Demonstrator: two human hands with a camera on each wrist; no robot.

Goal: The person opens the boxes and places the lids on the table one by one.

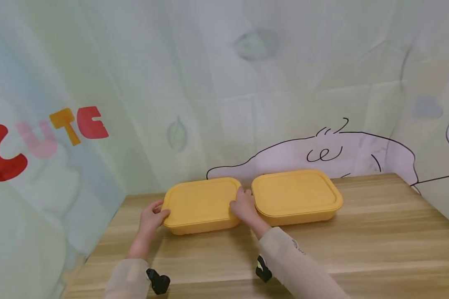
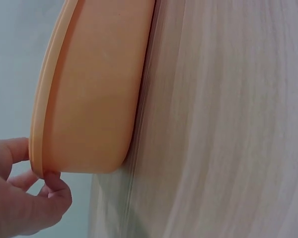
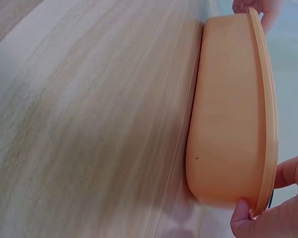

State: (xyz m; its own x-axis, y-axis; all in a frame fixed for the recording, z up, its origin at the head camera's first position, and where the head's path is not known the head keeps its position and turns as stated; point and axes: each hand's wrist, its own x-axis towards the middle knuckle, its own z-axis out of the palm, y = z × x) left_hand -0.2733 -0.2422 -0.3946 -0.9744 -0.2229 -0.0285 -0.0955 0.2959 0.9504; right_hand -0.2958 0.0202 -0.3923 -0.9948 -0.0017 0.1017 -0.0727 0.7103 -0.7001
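Observation:
Two yellow lidded boxes stand side by side at the back of the wooden table. My left hand (image 1: 151,218) grips the left end of the left yellow box (image 1: 202,203), and my right hand (image 1: 244,205) grips its right end. In the left wrist view, the left hand's fingers (image 2: 57,198) pinch the lid rim at the corner. The right wrist view has the right thumb (image 3: 242,213) under the rim, with other fingers on the far side of it. The box's base rests on the table. The right yellow box (image 1: 297,193) sits just beyond my right hand, its lid on.
The wooden table (image 1: 381,232) reaches back to a printed cloth (image 1: 209,74) hanging behind both boxes. More cloth, with coloured letters (image 1: 91,122), hangs along the left side. Each sleeve has a small black device (image 1: 159,281) at the wrist.

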